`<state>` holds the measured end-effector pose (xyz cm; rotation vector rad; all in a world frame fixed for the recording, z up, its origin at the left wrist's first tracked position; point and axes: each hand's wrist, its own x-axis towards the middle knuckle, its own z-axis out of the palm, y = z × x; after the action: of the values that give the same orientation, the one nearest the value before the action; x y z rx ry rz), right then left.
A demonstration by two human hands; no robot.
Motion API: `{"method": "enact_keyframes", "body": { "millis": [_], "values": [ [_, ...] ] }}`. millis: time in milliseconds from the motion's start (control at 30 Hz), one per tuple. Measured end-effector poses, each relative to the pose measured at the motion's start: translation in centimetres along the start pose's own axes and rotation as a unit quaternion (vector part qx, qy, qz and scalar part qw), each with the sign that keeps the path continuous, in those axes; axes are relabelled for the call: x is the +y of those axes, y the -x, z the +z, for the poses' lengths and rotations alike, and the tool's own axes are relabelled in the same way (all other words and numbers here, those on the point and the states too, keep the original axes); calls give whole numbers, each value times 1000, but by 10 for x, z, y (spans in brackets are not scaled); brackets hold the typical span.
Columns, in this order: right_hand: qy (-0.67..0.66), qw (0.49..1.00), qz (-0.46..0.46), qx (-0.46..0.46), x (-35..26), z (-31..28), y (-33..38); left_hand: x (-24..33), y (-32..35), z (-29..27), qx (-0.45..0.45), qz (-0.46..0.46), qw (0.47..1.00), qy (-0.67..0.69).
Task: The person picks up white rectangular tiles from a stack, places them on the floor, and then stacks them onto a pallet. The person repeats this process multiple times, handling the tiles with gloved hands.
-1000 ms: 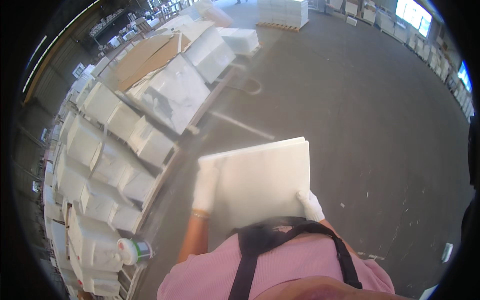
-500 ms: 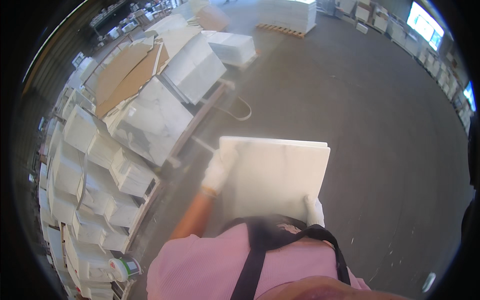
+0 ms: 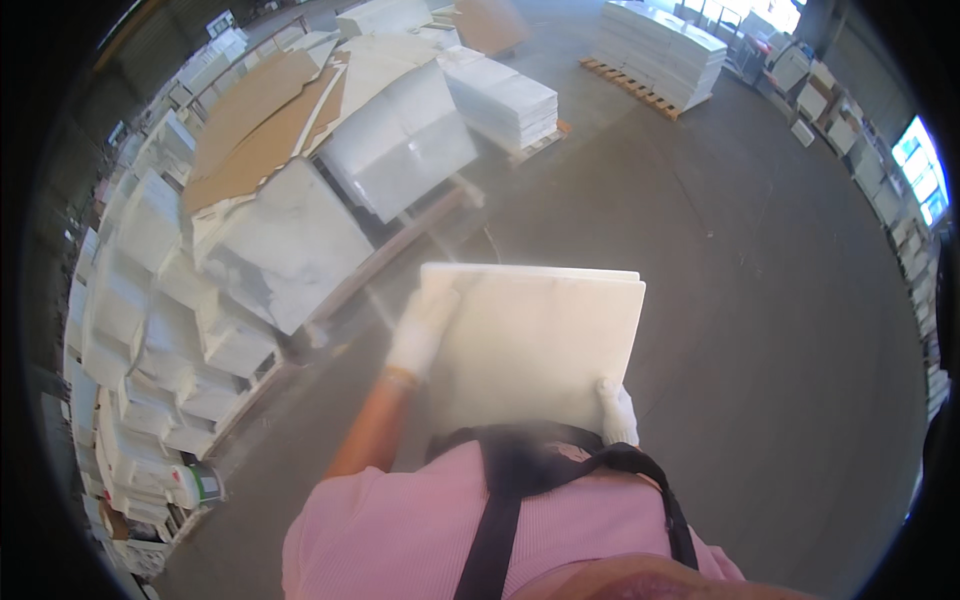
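Two pale, marble-like stone tiles (image 3: 530, 350), one against the other, are held upright in front of my body. My left hand (image 3: 425, 325), in a white glove, grips their left edge near the upper corner. At the lower right edge, my right hand (image 3: 617, 410), gloved in white too, holds on with its thumb on the face towards me. The fingers of both hands are partly hidden behind the tiles.
To the left, stacks of white stone tiles (image 3: 290, 250) rest on wooden pallets, with brown cardboard sheets (image 3: 250, 120) on top. A white bucket (image 3: 195, 485) stands lower left. Farther ahead are a smaller tile stack (image 3: 510, 100) and a large palletised stack (image 3: 660, 55). Grey floor (image 3: 780, 350) stretches right.
The surroundings have shifted as I move and turn, and the far pallet stacks now show lower and nearer. The tiles stay in both hands, slightly further left in view.
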<state>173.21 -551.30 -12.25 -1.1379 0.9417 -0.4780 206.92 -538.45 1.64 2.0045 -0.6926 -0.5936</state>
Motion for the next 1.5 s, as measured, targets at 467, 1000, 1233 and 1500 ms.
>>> {"method": "enact_keyframes", "body": {
  "millis": [467,1000,1233,1500],
  "values": [
    [47,990,-5,134,-151,-90,-309,152,-334,151,-38,-20,998,-55],
    [100,993,0,-56,-351,-217,-692,255,-618,289,114,-125,982,83],
    [107,991,-81,15,-372,-247,-865,302,-823,333,73,-89,993,35],
    [103,992,-40,61,-445,-302,-1012,392,-1001,403,-34,16,996,79]
  ]
}}
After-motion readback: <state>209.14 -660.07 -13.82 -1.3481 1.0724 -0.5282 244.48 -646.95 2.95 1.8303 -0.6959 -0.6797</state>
